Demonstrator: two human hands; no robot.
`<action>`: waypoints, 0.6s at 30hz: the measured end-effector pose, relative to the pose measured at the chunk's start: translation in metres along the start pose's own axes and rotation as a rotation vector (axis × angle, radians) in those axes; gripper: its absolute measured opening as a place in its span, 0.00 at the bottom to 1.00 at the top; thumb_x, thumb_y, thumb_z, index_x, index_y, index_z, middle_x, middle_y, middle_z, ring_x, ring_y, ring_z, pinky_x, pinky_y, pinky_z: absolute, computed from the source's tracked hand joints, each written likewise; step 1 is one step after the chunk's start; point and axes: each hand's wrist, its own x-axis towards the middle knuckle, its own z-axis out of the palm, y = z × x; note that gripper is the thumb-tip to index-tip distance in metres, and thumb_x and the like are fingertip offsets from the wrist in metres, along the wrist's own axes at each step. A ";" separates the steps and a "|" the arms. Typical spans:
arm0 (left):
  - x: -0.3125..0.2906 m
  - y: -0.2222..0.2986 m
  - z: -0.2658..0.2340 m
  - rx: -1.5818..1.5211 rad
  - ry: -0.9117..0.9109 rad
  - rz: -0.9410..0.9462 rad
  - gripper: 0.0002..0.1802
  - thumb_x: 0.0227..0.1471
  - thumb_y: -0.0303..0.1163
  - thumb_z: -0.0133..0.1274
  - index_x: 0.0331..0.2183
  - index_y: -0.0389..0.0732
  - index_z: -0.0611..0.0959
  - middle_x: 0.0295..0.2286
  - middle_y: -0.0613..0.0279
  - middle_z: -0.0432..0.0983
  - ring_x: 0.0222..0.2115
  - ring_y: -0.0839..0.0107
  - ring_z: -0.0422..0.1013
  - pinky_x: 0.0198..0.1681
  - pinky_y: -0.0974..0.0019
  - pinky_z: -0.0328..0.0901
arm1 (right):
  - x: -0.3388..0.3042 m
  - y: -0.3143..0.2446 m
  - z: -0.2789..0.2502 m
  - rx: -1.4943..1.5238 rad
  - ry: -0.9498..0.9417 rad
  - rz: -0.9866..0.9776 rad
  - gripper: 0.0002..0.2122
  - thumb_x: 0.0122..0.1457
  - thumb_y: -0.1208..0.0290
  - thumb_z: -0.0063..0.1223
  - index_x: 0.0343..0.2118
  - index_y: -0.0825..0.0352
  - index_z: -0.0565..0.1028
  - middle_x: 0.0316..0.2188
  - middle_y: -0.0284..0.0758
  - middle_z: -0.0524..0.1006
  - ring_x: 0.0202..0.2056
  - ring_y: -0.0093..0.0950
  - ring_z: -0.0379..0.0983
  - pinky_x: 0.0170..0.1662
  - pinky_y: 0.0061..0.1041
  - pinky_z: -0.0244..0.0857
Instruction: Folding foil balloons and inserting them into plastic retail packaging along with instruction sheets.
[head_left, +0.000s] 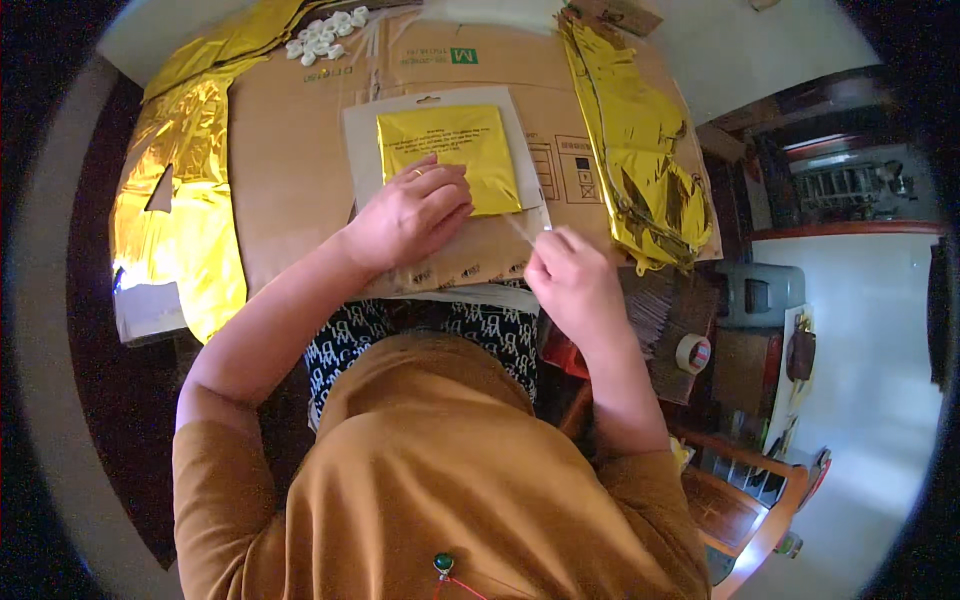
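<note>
a plain mustard-brown top [430, 460] with short sleeves [215, 465] is being worn with black bottoms [490, 335] patterned in white, a round green pendant [443, 562] on a thin red cord [468, 588], and a gold-coloured ring [418, 171] on the left hand [425, 208].

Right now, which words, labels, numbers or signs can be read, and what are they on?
I won't copy wording, but print shows here:
Cardboard: upside-down green print, a green block mark, black-outlined symbols; smaller marks blurred.
Gold packet: several lines of black print, small and hard to read.
Patterned trousers: repeated white letter-like figures.
Tape roll: red-and-white label, too small to read.
</note>
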 end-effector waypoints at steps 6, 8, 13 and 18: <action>-0.001 -0.001 0.001 -0.080 0.025 -0.017 0.07 0.49 0.27 0.60 0.31 0.38 0.79 0.35 0.53 0.77 0.40 0.54 0.75 0.47 0.52 0.68 | 0.018 0.001 0.010 0.024 0.097 0.000 0.05 0.52 0.79 0.54 0.29 0.67 0.70 0.26 0.41 0.74 0.28 0.44 0.74 0.31 0.39 0.70; -0.001 -0.002 0.002 -0.053 0.025 0.013 0.07 0.49 0.27 0.60 0.31 0.37 0.79 0.35 0.53 0.77 0.40 0.54 0.75 0.48 0.52 0.68 | 0.025 0.008 0.020 -0.089 0.155 0.086 0.05 0.53 0.78 0.56 0.31 0.67 0.71 0.28 0.41 0.75 0.28 0.43 0.75 0.32 0.39 0.71; -0.001 -0.003 0.004 -0.026 -0.006 0.039 0.08 0.48 0.29 0.60 0.31 0.37 0.79 0.34 0.52 0.77 0.40 0.53 0.74 0.50 0.52 0.67 | 0.029 0.026 0.026 0.013 0.068 0.100 0.13 0.53 0.73 0.61 0.41 0.66 0.76 0.36 0.39 0.77 0.35 0.38 0.77 0.37 0.34 0.72; -0.002 -0.006 0.003 -0.040 -0.088 -0.001 0.11 0.46 0.34 0.62 0.31 0.39 0.80 0.34 0.52 0.77 0.40 0.54 0.74 0.53 0.50 0.65 | 0.031 0.050 0.008 -0.016 -0.005 -0.116 0.20 0.52 0.70 0.64 0.48 0.65 0.76 0.48 0.39 0.74 0.46 0.37 0.73 0.49 0.33 0.68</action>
